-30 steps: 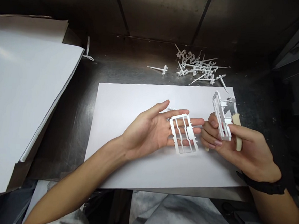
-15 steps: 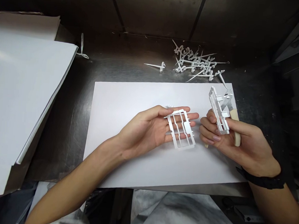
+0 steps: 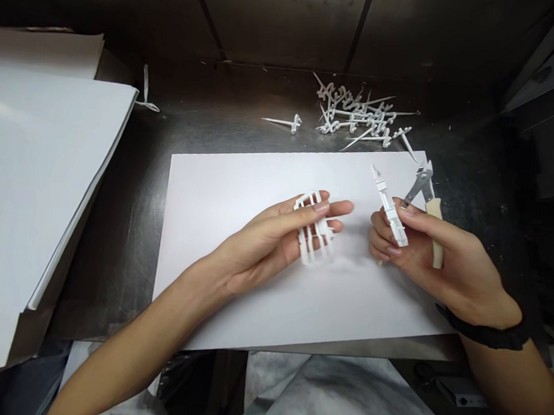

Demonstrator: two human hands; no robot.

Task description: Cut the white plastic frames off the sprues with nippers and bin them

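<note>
A white plastic frame (image 3: 309, 238) with thin inner bars is held in my left hand (image 3: 275, 236), the thumb pressed over it and the fingers behind; its lower end is blurred. Between the thumb and fingers of my right hand (image 3: 438, 250) is a narrow white plastic part (image 3: 388, 206), seen nearly edge-on and tilted. The same hand also keeps a pair of nippers (image 3: 422, 180) with cream handles against the palm, jaws pointing away from me. Both hands are above a white sheet of paper (image 3: 226, 185).
Behind the sheet lies a heap of white plastic sprue pieces (image 3: 359, 115) on the metal table (image 3: 207, 127), with a single sprue piece (image 3: 285, 123) left of it. A stack of white sheets (image 3: 48, 153) stands at the left. A dark wall rises at the back.
My left thumb has closed over the frame, which has turned and shifted slightly left. The right hand has rotated its part to a narrower side, showing more of the nippers.
</note>
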